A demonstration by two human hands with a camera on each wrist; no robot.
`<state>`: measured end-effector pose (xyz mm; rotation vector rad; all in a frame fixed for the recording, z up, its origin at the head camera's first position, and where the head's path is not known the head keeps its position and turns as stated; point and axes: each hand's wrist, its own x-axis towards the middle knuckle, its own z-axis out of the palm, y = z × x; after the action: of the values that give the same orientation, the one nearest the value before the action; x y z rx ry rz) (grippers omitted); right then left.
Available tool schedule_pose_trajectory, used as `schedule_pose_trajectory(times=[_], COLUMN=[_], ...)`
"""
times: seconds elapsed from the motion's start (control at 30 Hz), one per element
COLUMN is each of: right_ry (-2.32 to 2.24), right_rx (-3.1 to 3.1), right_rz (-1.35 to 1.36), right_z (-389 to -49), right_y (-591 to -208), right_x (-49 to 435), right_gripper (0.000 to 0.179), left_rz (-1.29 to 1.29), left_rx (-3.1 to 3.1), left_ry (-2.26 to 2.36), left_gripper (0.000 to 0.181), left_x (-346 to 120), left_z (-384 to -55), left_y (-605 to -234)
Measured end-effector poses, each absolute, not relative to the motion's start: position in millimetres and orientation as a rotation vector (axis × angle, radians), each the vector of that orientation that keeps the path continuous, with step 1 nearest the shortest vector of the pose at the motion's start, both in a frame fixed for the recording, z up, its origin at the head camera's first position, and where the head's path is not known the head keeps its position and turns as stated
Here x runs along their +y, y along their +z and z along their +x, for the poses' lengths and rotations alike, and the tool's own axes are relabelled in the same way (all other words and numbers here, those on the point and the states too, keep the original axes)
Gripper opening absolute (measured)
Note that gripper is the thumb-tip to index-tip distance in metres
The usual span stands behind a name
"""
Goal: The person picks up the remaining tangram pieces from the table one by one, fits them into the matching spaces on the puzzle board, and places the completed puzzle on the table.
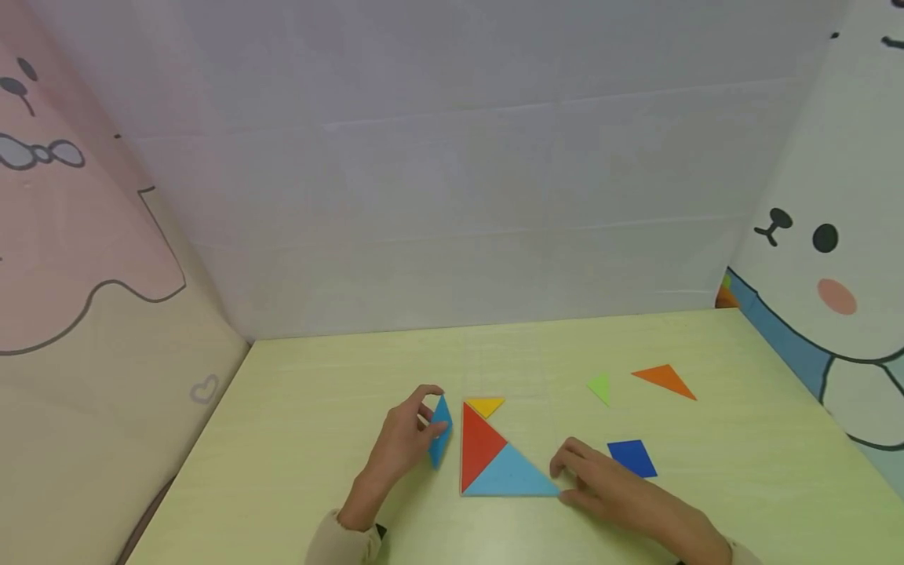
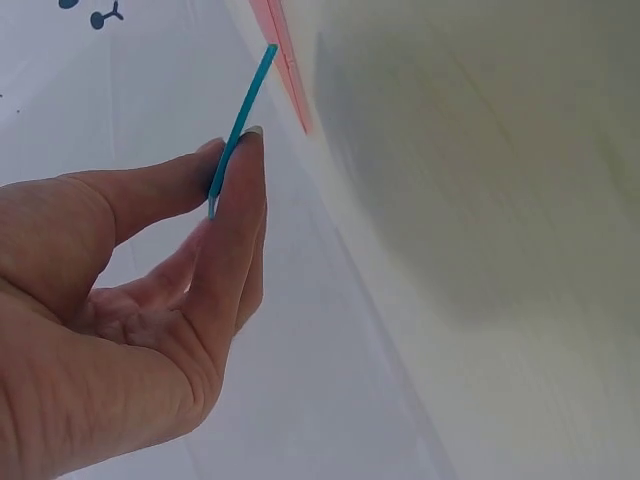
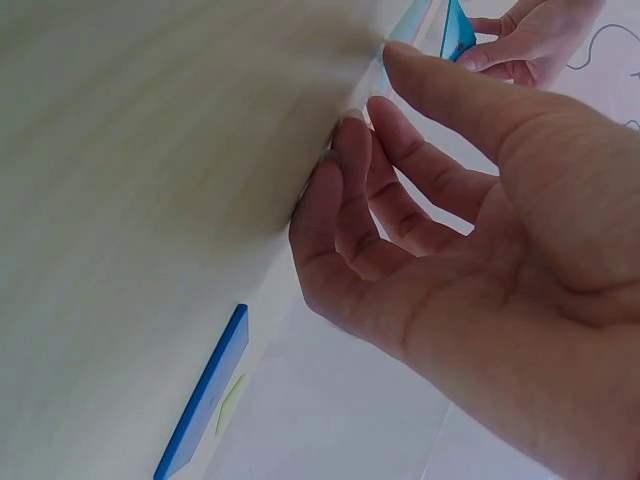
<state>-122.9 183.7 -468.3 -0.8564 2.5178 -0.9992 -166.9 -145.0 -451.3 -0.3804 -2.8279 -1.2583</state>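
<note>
My left hand (image 1: 401,441) pinches a blue four-sided tangram piece (image 1: 439,434) between thumb and fingers. It holds the piece tilted up on edge above the table, which the left wrist view shows as a thin blue strip (image 2: 243,115). Just right of it lie a red triangle (image 1: 480,446) and a light blue triangle (image 1: 512,475), edge to edge, forming one larger triangle. A small yellow triangle (image 1: 486,406) sits along the red one's upper slanted side. At the light blue triangle's right corner, my right hand (image 1: 596,482) rests with loosely bent fingers, its thumb at the tip.
Beyond the right hand lies a dark blue square (image 1: 632,457). Farther back are a small light green triangle (image 1: 600,388) and an orange triangle (image 1: 665,380). The pale yellow table (image 1: 318,392) meets a white sheet behind and printed panels at both sides.
</note>
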Motion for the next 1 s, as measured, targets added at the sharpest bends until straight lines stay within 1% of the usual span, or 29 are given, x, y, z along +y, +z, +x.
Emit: schedule_pose_trajectory(times=[0.27, 0.57, 0.83, 1.0], right_ry=[-1.004, -0.993, -0.99, -0.963], right_rx=[2.516, 2.493, 2.511, 2.525], right_rz=[-0.86, -0.815, -0.855, -0.868], right_z=[-122.5, -123.8, -122.6, -123.8], right_y=[-467.6, -466.4, -467.1, -468.4], right_x=[183.3, 183.6, 183.2, 183.7], right_gripper=[0.016, 0.016, 0.016, 0.016], left_rz=[-0.348, -0.375, -0.406, -0.407], left_rx=[-2.804, -2.768, -2.755, -2.74], left_ry=[-1.331, -1.429, -1.471, -1.591], left_gripper=[0.04, 0.041, 0.043, 0.044], left_x=[-138.2, -125.8, -114.0, -106.9], left_z=[-169.9, -174.5, -178.0, -180.1], left_y=[-451.3, -453.1, -452.9, -453.6])
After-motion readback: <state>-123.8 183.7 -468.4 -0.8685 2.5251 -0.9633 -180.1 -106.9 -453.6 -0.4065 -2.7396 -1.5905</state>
